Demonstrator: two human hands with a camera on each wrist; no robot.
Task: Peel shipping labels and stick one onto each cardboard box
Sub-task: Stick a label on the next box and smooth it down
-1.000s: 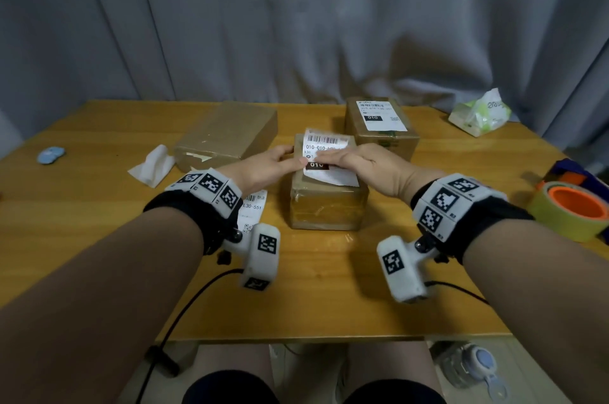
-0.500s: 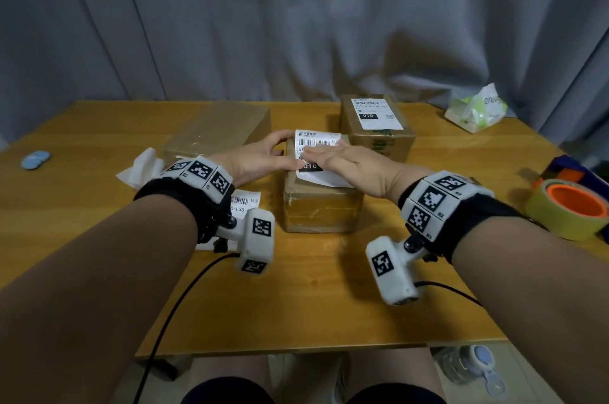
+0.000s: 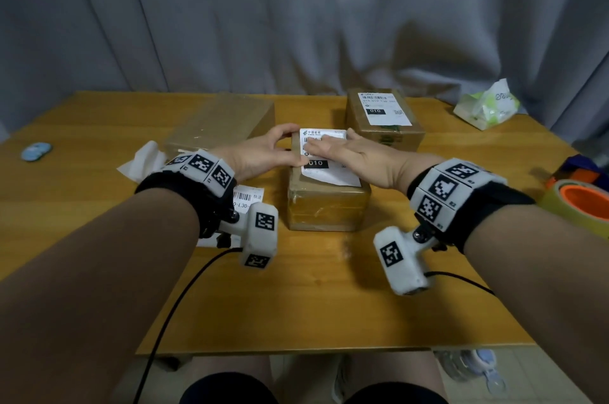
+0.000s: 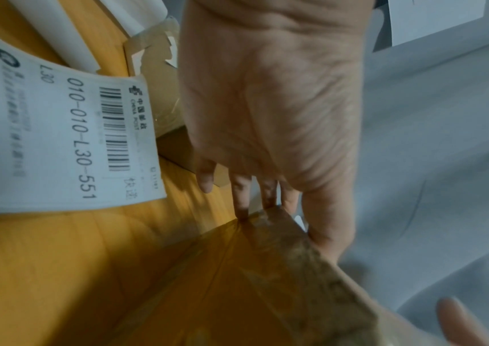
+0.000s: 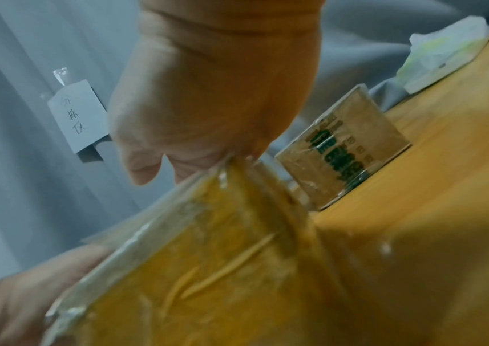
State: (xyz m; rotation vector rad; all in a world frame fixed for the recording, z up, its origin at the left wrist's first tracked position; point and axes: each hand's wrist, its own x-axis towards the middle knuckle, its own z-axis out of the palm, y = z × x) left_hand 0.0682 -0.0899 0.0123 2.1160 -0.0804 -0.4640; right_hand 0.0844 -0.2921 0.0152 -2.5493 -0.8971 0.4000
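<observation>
A tape-wrapped cardboard box stands mid-table with a white shipping label on its top. My right hand lies flat on the label's far half, fingers straight and pointing left. My left hand holds the box's far left corner, thumb on the label's left edge and fingers down the box's side. The back right box carries a label. The back left box has a bare top. A spare label sheet lies under my left wrist.
A crumpled white backing paper lies left of the boxes. A yellow and orange tape roll sits at the table's right edge, a tissue pack at the back right, a small blue object far left. Grey curtain hangs behind.
My right hand has slid over the label toward its far end. My left hand's fingers have moved up to the box's far left corner. The label lies flatter.
</observation>
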